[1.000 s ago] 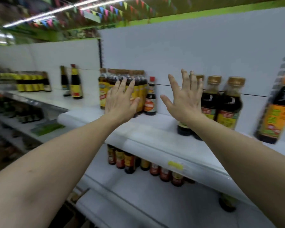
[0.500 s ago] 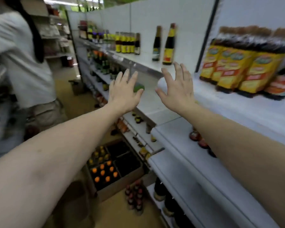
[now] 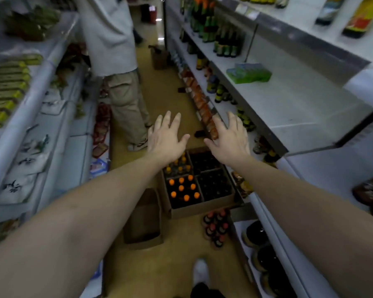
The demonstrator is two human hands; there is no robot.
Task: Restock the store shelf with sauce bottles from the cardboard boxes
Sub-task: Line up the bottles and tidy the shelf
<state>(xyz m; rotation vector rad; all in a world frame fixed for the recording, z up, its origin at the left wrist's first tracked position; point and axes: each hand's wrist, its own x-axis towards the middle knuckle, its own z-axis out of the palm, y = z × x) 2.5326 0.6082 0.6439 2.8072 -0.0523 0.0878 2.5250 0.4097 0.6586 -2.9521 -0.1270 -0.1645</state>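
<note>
Empty and spread wide, the left hand (image 3: 166, 136) and right hand (image 3: 229, 138) hung side by side above the cardboard box (image 3: 202, 208), which sat on the floor at six o'clock from them, beside the foot of the store shelf (image 3: 299, 108) at three o'clock. Orange-capped sauce bottles (image 3: 182, 188) stood upright in its near-left compartment. Probably glass, they would likely be heavy, slick and breakable, so best gripped round the neck just under the cap.

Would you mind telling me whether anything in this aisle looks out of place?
Yes: a cluster of red-capped bottles stands loose on the floor beside the divided cardboard box, neither boxed nor shelved. A small cardboard box sits open mid-aisle. Nothing looks spilled or broken.
</note>
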